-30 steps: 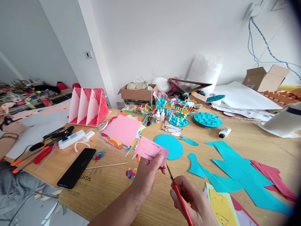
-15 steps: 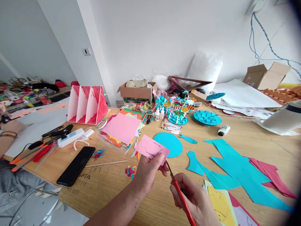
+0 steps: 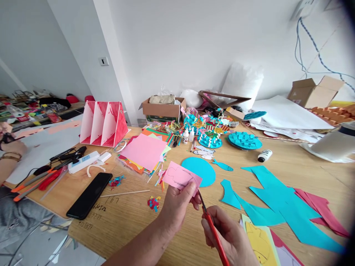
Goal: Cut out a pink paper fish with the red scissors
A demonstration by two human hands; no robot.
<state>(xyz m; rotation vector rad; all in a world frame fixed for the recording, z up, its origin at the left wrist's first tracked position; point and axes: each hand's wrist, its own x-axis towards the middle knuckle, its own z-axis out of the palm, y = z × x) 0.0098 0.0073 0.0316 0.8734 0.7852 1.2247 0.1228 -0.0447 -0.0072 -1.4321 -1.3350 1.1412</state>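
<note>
Between thumb and fingers, my left hand pinches a small sheet of pink paper that bears a drawn outline. Red-handled scissors are gripped in my right hand, their blades pointing up to the paper's lower right edge. Behind the pink paper lies a blue paper circle, partly covered by it. A small blue paper fish rests beyond, to the right of the circle. Yellow paper with a drawn figure lies beside my right hand.
Blue paper offcuts spread over the right of the table. A black phone, a stack of coloured paper and a red-and-white divided stand are on the left. Glue bottles stand at the back. Another person's arm shows at far left.
The pink paper and both hands sit slightly lower and further right in view, the scissors still at the paper's edge. The other person's hand at far left has shifted.
</note>
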